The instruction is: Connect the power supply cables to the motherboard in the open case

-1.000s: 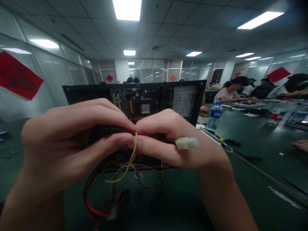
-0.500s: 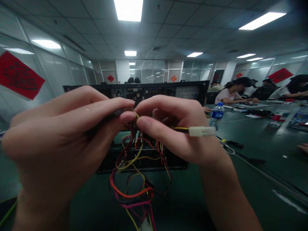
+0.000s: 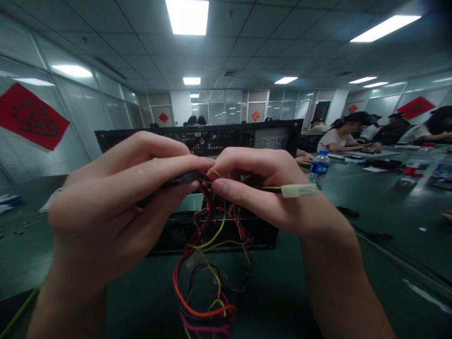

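Observation:
My left hand (image 3: 120,202) pinches a dark, flat piece (image 3: 183,179), perhaps a black connector, with thin wires coming out of its right end. Close beside it, my right hand (image 3: 264,188) is closed on thin wires, thumb against forefinger. A white plug (image 3: 298,190) on yellow and black leads sticks out over the right wrist. Below both hands hangs a loose tangle of red, orange, yellow, purple and black wires (image 3: 183,292). Behind them stands an open black computer case (image 3: 155,238) with a circuit board (image 3: 208,141) inside, partly hidden by my hands.
The case rests on a dark green table (image 3: 353,282). To the right are a water bottle (image 3: 319,168), a red-capped bottle (image 3: 418,165) and black cables (image 3: 379,235). A person (image 3: 348,134) sits farther along the table, with others beyond. A green cable (image 3: 19,313) lies at lower left.
Both hands have shifted slightly right, the left one more. More of the dark piece now shows between the left fingers. The hanging wires have swung a little right and lower.

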Tool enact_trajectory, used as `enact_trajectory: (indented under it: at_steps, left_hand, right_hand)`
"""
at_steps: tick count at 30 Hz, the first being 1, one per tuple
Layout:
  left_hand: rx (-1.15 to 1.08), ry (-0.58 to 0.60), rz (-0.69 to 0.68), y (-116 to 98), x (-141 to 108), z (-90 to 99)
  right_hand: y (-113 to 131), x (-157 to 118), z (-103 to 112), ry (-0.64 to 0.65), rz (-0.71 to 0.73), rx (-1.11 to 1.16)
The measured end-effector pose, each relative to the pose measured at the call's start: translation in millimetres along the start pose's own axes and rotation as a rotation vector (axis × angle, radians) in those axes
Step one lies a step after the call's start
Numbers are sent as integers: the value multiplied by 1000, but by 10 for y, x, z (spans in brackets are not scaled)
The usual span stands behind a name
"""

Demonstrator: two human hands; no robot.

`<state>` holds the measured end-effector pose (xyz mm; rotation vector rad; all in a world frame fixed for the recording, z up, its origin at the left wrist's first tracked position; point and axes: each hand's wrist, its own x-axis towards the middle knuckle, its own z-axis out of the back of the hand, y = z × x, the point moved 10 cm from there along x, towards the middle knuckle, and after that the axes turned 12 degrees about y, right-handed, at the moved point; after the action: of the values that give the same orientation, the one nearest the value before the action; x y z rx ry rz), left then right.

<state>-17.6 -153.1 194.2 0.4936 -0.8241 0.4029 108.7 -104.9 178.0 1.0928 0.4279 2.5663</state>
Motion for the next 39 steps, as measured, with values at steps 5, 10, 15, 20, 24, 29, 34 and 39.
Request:
enact_trajectory:
  at_steps: [5, 10, 15, 20, 24, 29, 34, 39]
  left_hand:
    - [38, -77, 23, -28, -72, 30]
    - [-69, -58, -19, -85, -77, 75]
    - [-165, -15, -82, -93, -39, 50]
    - [-209, 9, -83, -57, -14, 13]
    - [-246, 55, 28, 17, 23, -52]
    - [-257, 40, 269, 246, -30, -116]
    - [-145, -24, 260, 216, -54, -102]
    - [-153, -24, 315, 198, -60, -176]
  right_hand:
    - [8, 15, -75, 60, -23, 29]
    - [-102, 14, -151, 141, -79, 190]
    - [-87, -32, -151, 200, -43, 197]
    - [-117, -17, -172, 214, -91, 191]
    - [-160, 10, -64, 50, -131, 135]
    - [-128, -27, -22, -13, -149, 90]
    - [-89, -4, -54, -6, -139, 56]
    - [-121, 45, -122, -12, -130, 80]
